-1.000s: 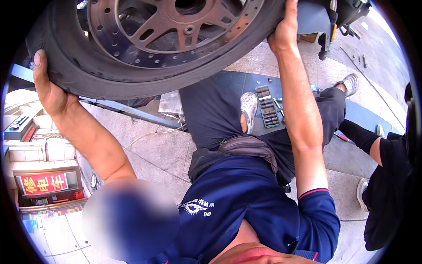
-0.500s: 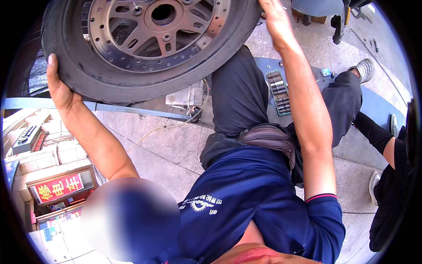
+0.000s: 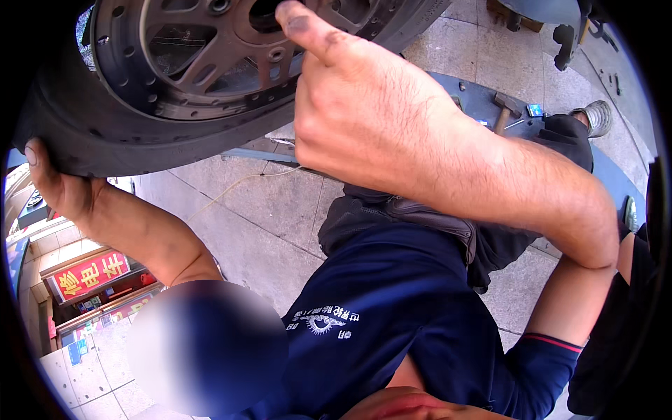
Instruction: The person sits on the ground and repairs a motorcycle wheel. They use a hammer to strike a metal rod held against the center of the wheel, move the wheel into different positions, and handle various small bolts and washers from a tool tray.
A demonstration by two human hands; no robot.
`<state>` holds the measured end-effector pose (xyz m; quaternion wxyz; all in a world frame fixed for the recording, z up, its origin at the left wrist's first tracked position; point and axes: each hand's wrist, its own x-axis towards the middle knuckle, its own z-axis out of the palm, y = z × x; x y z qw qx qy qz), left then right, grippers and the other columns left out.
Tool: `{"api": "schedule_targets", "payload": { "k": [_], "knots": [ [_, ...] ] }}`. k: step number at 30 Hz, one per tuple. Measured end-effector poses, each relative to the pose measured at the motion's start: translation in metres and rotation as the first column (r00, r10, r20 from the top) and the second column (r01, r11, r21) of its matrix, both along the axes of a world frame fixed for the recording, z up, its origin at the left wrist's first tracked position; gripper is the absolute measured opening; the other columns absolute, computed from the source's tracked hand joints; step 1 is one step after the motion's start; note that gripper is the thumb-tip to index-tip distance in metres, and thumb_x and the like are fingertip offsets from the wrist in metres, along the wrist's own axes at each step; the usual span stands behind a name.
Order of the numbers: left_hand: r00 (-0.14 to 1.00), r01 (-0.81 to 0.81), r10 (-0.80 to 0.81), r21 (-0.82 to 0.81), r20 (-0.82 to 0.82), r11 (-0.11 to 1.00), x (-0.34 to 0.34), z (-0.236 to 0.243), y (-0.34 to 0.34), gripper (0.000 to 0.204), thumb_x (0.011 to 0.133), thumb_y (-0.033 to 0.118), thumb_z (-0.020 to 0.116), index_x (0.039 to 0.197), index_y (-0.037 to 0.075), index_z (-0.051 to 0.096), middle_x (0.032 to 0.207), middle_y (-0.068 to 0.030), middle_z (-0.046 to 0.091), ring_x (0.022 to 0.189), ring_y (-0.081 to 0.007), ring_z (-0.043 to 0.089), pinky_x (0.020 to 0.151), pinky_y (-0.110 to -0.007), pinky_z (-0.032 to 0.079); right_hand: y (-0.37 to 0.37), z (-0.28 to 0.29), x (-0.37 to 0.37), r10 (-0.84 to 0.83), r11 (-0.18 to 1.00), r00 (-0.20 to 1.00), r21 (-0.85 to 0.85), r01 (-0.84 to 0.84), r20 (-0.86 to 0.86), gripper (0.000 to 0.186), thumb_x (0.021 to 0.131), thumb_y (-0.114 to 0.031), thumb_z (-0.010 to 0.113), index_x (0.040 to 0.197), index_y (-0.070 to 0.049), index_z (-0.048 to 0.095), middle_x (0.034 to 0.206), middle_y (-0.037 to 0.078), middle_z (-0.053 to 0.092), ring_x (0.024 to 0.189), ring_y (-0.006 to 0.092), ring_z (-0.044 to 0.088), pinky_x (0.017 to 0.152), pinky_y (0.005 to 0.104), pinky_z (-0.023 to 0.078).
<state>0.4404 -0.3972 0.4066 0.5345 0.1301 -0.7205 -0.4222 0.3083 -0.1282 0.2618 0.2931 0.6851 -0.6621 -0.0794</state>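
My left hand (image 3: pixel 63 185) grips the lower left of a black tyre (image 3: pixel 119 157), thumb up along its sidewall and fingers curled underneath. The tyre is on a spoked wheel with a perforated brake disc (image 3: pixel 122 63), filling the top left. My right hand (image 3: pixel 350 105) is raised across the wheel's front, back toward me, with one finger reaching the edge of the dark centre hub (image 3: pixel 259 21). Its other fingers are curled out of sight, so I cannot make out what they hold, if anything. Behind that forearm lie a hammer (image 3: pixel 505 105) and a small blue box (image 3: pixel 535 110).
A blue-grey board (image 3: pixel 616 178) lies on the paving (image 3: pixel 238 196) beneath my legs. Dark vehicle parts (image 3: pixel 563 42) stand at top right. Another person in black (image 3: pixel 595 329) is close on my right. A shopfront with a red sign (image 3: pixel 87 273) is at lower left.
My right hand has left the tyre's right edge and swung left to the hub, its fingers curling. The wheel and my left hand have shifted left, the left hand lower in the picture.
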Motion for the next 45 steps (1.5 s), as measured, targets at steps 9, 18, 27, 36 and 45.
{"api": "schedule_targets", "payload": {
  "k": [9, 18, 27, 36, 45],
  "knots": [
    [0.995, 0.102, -0.101, 0.027, -0.01, 0.994, -0.021, 0.01, -0.018, 0.046, 0.092, 0.034, 0.072, 0.12, -0.002, 0.07, 0.124, -0.0181, 0.071, 0.116, -0.0306, 0.067, 0.107, -0.042, 0.05, 0.006, 0.025, 0.021, -0.125, 0.889, 0.965, 0.407, 0.213, -0.231, 0.028, 0.094, -0.036, 0.065, 0.1, -0.012, 0.078, 0.083, 0.003, 0.069, 0.097, 0.0251, 0.067, 0.124, 0.0576, 0.018],
    [0.998, 0.056, -0.056, 0.019, -0.001, 0.998, -0.017, -0.003, 0.001, 0.059, 0.089, 0.036, 0.075, 0.131, -0.004, 0.063, 0.132, -0.0198, 0.066, 0.121, -0.0334, 0.064, 0.108, -0.045, 0.05, -0.008, 0.038, 0.014, -0.21, 0.83, 0.957, 0.48, 0.283, -0.201, 0.033, 0.087, -0.041, 0.071, 0.105, -0.015, 0.078, 0.085, 0.002, 0.07, 0.089, 0.0241, 0.068, 0.113, 0.05, 0.029],
    [0.993, 0.119, -0.119, -0.013, 0.009, 0.993, 0.008, -0.003, -0.006, 0.058, 0.085, 0.032, 0.075, 0.129, -0.005, 0.064, 0.128, -0.0166, 0.067, 0.116, -0.0283, 0.064, 0.108, -0.04, 0.047, -0.027, 0.058, 0.014, -0.224, 0.709, 0.943, 0.624, 0.33, -0.245, 0.039, 0.08, -0.043, 0.077, 0.109, -0.017, 0.077, 0.084, 0.0, 0.069, 0.077, 0.0235, 0.07, 0.097, 0.0401, 0.044],
    [0.956, 0.237, -0.166, -0.303, 0.243, 0.923, 0.015, 0.009, -0.004, 0.064, 0.085, 0.034, 0.07, 0.133, -0.006, 0.06, 0.132, -0.019, 0.065, 0.123, -0.0306, 0.061, 0.11, -0.041, 0.044, -0.038, 0.063, 0.011, -0.269, 0.594, 0.958, 0.765, 0.248, -0.102, 0.042, 0.076, -0.039, 0.079, 0.109, -0.013, 0.077, 0.093, 0.004, 0.067, 0.078, 0.024, 0.07, 0.077, 0.0395, 0.052],
    [0.945, 0.258, -0.175, -0.303, 0.275, 0.917, 0.003, 0.01, -0.001, 0.062, 0.086, 0.035, 0.071, 0.131, -0.006, 0.06, 0.13, -0.0193, 0.065, 0.119, -0.0306, 0.063, 0.108, -0.04, 0.046, -0.031, 0.059, 0.02, -0.293, 0.64, 0.94, 0.694, 0.33, -0.176, 0.038, 0.073, -0.037, 0.08, 0.101, -0.011, 0.079, 0.087, 0.004, 0.067, 0.075, 0.0254, 0.069, 0.074, 0.0416, 0.055]
  ]
}}
